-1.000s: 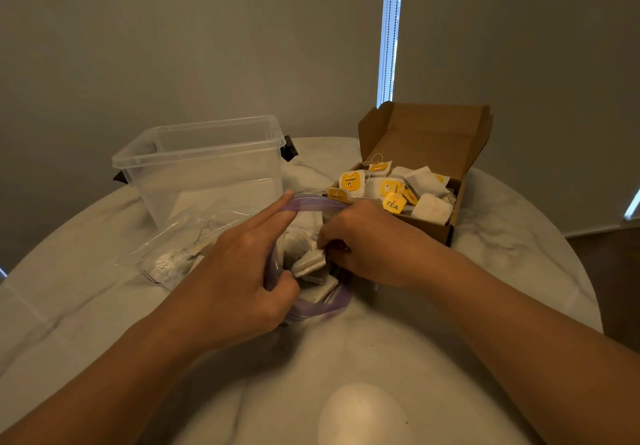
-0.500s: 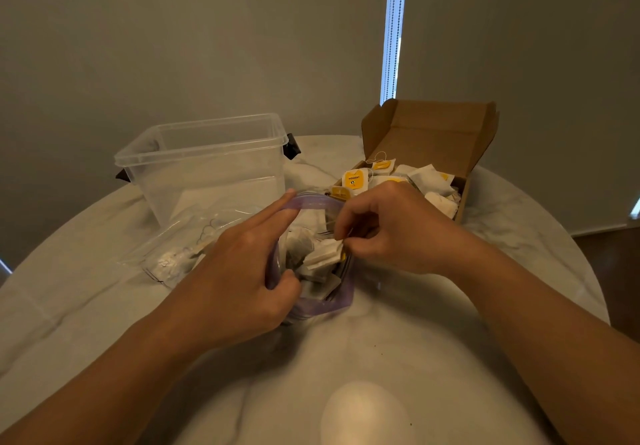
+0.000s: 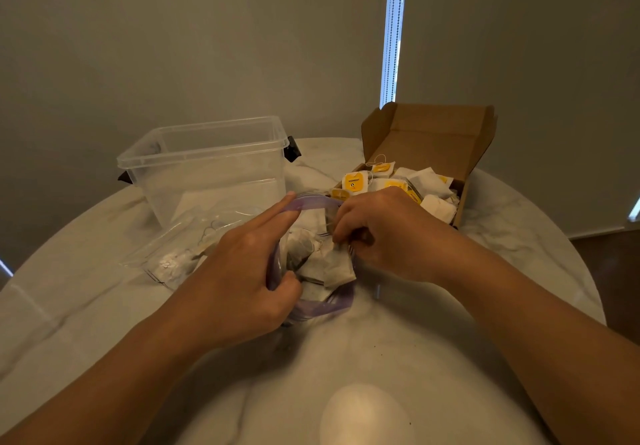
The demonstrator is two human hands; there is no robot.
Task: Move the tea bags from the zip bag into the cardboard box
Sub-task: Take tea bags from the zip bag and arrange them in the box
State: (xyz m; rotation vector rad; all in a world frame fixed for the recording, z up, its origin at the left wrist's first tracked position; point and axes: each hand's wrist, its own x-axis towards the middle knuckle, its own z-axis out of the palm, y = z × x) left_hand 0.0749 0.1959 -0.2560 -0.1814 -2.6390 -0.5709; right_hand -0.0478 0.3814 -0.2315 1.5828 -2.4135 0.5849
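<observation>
The small white paper tea bags (image 3: 337,268) are very light, soft and easy to crush. Their thin strings with yellow tags can tangle, so I judge it best to pinch a few gently by the paper body. The ones not yet moved lie loose in the clear zip bag with a purple rim (image 3: 325,306), at the middle of the round white marble worktop (image 3: 381,358). The left grip (image 3: 239,285) pinches the rim, thumb inside, and holds the mouth wide. The right grip (image 3: 388,237) has its fingers curled on tea bags at the mouth. The open brown cardboard box (image 3: 433,136), near the far right edge, is already heaped with tea bags. Near the far left edge stands a clear plastic tub (image 3: 207,167); I cannot tell its contents. A flat clear bag (image 3: 180,254) lies just before it
</observation>
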